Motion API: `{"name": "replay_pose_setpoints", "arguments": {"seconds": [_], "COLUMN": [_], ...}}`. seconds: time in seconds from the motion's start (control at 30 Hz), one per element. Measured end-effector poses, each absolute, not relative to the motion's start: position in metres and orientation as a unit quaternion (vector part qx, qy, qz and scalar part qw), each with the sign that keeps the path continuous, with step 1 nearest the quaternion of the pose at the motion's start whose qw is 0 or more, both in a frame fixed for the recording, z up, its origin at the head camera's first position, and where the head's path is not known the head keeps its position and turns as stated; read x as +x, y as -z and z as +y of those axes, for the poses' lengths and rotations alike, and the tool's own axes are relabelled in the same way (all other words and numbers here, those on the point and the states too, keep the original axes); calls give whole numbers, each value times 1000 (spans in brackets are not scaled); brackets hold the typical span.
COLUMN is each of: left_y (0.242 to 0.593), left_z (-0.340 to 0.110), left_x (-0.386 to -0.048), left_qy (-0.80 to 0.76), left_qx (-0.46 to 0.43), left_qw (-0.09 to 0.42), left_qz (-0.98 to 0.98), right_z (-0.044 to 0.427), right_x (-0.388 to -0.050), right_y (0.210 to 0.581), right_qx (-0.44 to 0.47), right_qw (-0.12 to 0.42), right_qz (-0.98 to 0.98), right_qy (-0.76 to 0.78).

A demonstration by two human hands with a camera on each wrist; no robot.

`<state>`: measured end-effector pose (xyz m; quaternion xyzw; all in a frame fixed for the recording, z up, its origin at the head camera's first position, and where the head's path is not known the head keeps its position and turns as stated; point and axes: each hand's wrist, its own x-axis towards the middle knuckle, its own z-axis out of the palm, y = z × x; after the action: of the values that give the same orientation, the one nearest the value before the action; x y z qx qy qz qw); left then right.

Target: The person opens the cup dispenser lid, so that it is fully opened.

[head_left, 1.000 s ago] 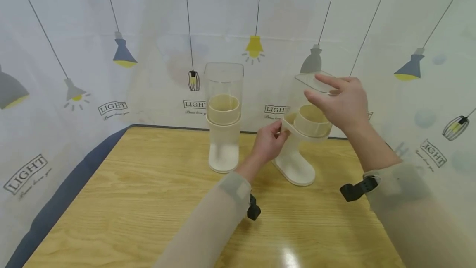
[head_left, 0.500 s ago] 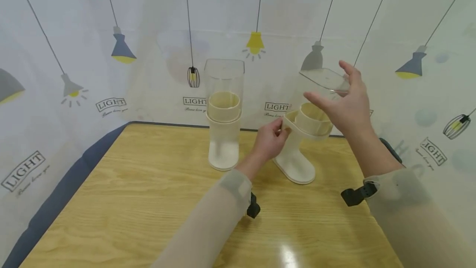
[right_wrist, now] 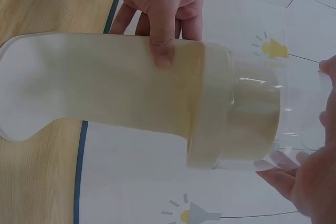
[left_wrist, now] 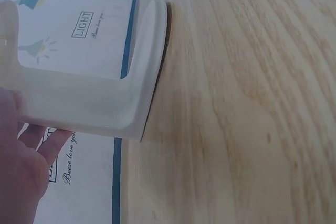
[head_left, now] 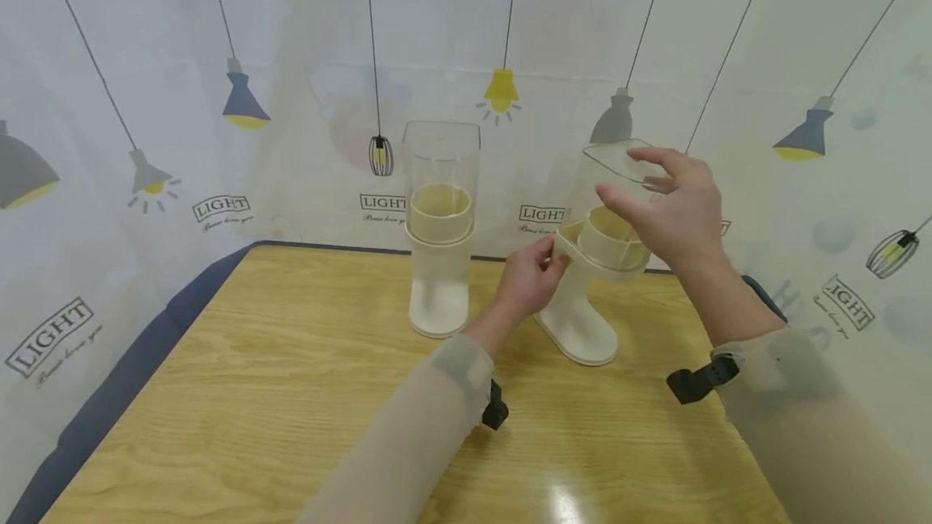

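Note:
A cream, foot-based stand stands turned on the table, holding a clear, square-topped plastic container around a cream inner ring. My left hand grips the stand's neck just below its rim, with the thumb laid along the front in the right wrist view. My right hand curves round the upper part of the clear container, thumb toward me; its fingers are partly hidden. The left wrist view shows the stand's flat base on the wood. To the left, a matching stand bears another clear container.
The wooden table meets a dark blue edge at the back. Behind it hangs a white curtain printed with lamps and the word LIGHT. A black camera sits on each wrist.
My right hand's fingers spread wide off the container about half a second ago, and have closed in toward it again. The left hand keeps its grip; the stands stay in place.

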<state>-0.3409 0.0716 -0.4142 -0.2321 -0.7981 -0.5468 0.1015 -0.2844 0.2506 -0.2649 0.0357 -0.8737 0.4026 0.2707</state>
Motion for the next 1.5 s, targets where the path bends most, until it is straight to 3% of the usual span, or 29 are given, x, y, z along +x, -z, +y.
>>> {"name": "replay_pose_setpoints", "arguments": {"seconds": [0.3, 0.6, 1.0, 1.27, 1.5], "left_y": [413, 413, 412, 415, 414], "left_z": [69, 73, 72, 75, 77], "left_x": [-341, -339, -335, -336, -336], "left_qy": [545, 546, 553, 553, 545], "left_qx": [-231, -228, -220, -224, -216], "left_qw": [105, 105, 80, 92, 103], "left_qz": [-799, -799, -800, -797, -804], "right_z": [253, 244, 258, 255, 248], "right_x": [-288, -281, -282, -281, -283], "right_y": [260, 259, 248, 258, 243], "right_qx": [16, 23, -10, -11, -6], "right_qw": [241, 269, 193, 249, 238], "right_qz": [-876, -885, -884, -871, -898], "right_qy": [-417, -380, -426, -424, -369]}}
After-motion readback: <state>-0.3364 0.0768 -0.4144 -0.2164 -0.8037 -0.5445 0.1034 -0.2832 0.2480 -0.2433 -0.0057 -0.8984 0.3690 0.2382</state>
